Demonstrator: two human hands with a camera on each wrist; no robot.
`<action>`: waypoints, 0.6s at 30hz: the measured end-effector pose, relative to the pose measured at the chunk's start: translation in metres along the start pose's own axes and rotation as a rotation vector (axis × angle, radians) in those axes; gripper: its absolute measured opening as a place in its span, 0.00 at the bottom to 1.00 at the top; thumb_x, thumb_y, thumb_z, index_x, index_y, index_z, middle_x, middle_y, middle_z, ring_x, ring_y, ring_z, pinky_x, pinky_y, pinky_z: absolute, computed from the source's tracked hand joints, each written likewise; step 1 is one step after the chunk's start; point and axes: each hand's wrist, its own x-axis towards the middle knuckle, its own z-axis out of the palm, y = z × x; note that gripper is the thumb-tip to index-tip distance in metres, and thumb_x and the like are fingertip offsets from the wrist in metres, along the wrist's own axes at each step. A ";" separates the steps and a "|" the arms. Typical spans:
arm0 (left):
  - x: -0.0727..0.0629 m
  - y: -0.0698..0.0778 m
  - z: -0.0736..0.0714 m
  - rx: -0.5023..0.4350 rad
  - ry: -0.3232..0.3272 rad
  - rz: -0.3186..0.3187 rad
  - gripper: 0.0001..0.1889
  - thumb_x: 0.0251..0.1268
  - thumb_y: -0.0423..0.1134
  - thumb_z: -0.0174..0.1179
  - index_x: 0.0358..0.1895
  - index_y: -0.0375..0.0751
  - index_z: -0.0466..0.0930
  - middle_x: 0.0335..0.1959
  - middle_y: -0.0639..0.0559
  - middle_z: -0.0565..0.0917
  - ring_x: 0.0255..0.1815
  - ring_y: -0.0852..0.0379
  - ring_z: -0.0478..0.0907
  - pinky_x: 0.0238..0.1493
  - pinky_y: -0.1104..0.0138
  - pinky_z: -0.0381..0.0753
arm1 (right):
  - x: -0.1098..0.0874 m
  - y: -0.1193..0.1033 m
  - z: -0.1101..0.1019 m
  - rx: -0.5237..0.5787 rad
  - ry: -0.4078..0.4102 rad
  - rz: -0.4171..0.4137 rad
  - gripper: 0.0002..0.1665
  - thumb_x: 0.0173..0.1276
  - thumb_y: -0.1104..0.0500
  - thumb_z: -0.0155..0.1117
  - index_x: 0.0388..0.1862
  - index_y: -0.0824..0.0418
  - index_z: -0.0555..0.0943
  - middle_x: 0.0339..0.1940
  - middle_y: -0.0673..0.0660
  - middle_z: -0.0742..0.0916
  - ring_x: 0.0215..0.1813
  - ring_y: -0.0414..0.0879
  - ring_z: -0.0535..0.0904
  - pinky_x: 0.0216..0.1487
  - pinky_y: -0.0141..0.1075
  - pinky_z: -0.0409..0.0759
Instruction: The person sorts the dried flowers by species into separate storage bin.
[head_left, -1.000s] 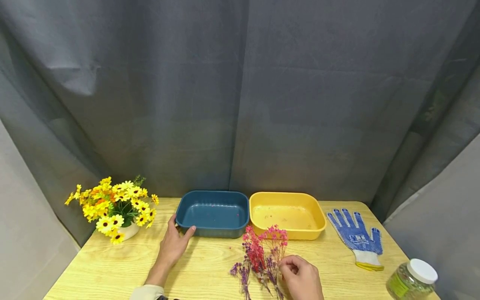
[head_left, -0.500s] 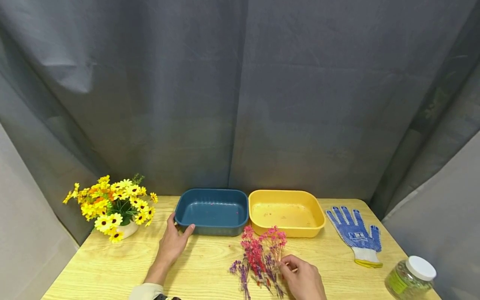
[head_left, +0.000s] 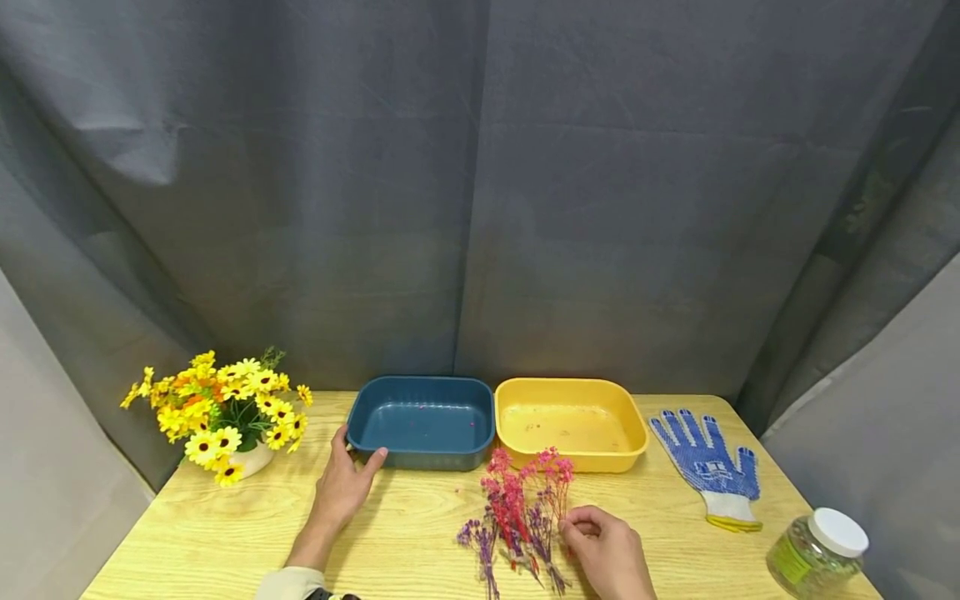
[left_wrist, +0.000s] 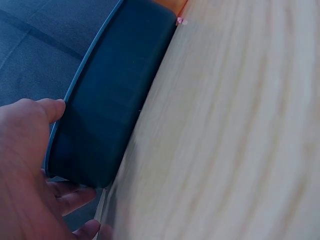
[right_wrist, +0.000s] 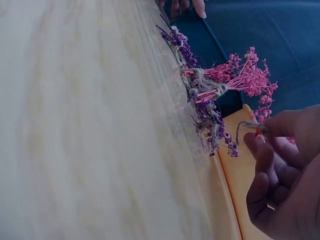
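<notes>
Nearest my head camera, toward the near edge of the pale wooden tabletop (head_left: 405, 546), I am seeing the person's right hand (head_left: 611, 554) pinching a pink dried-flower bunch (head_left: 553, 468), thumb and forefinger pressed together at its stems; from the right wrist I am also making out grey twine (right_wrist: 256, 125) trailing from that pinch. I cannot tell whether the bunch is clear of the wood. Its blooms are pointing toward the far edge, in front of the yellow basin. Just beside it, purple bunches (head_left: 485, 542) and more pink flowers (head_left: 508, 504) are lying close together. A clear jar (head_left: 813, 558) with a white lid is standing by the right edge. Farther back, the left hand (head_left: 347, 487) is gripping the blue basin (head_left: 431, 460) at its near left corner, thumb on the front, fingers around the end. A blue-and-white glove (head_left: 708, 467) is lying near the right edge, fingers toward the far edge. Along that far edge, the blue basin and the yellow basin (head_left: 592, 461) are sitting side by side. Yellow flowers (head_left: 225, 408) in a white pot (head_left: 253, 460) are standing near the far left corner, and a grey curtain (head_left: 480, 183) is hanging behind everything.
</notes>
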 end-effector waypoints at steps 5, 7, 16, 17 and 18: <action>0.000 0.000 0.001 0.004 0.003 0.002 0.54 0.60 0.73 0.50 0.77 0.42 0.38 0.71 0.31 0.66 0.71 0.34 0.64 0.61 0.35 0.62 | 0.002 0.001 -0.001 0.163 -0.045 0.062 0.16 0.63 0.57 0.68 0.47 0.63 0.82 0.32 0.53 0.90 0.30 0.45 0.85 0.34 0.37 0.81; 0.000 0.000 0.001 0.006 0.004 0.004 0.54 0.60 0.72 0.50 0.77 0.41 0.38 0.71 0.31 0.66 0.71 0.34 0.64 0.62 0.35 0.61 | 0.003 0.002 -0.002 0.224 -0.073 0.080 0.22 0.62 0.58 0.68 0.53 0.66 0.80 0.33 0.55 0.90 0.32 0.46 0.85 0.35 0.39 0.80; 0.003 -0.003 0.002 0.004 -0.005 -0.002 0.56 0.58 0.76 0.47 0.77 0.41 0.36 0.71 0.31 0.64 0.71 0.33 0.62 0.62 0.32 0.57 | 0.003 0.007 -0.003 0.176 -0.160 0.051 0.18 0.62 0.60 0.69 0.50 0.66 0.83 0.32 0.54 0.88 0.32 0.45 0.85 0.35 0.38 0.81; 0.003 -0.004 0.002 0.004 -0.004 -0.001 0.56 0.59 0.75 0.47 0.77 0.41 0.36 0.71 0.31 0.64 0.71 0.34 0.63 0.62 0.32 0.57 | 0.002 0.007 -0.002 0.135 -0.162 0.029 0.17 0.61 0.59 0.69 0.48 0.65 0.84 0.32 0.53 0.88 0.32 0.44 0.84 0.35 0.38 0.81; 0.003 -0.004 0.002 0.005 -0.003 0.000 0.56 0.59 0.75 0.47 0.77 0.41 0.36 0.71 0.31 0.65 0.71 0.34 0.63 0.62 0.32 0.57 | 0.002 0.008 -0.002 0.087 -0.159 0.005 0.16 0.61 0.58 0.70 0.46 0.63 0.85 0.31 0.51 0.88 0.31 0.43 0.84 0.34 0.38 0.81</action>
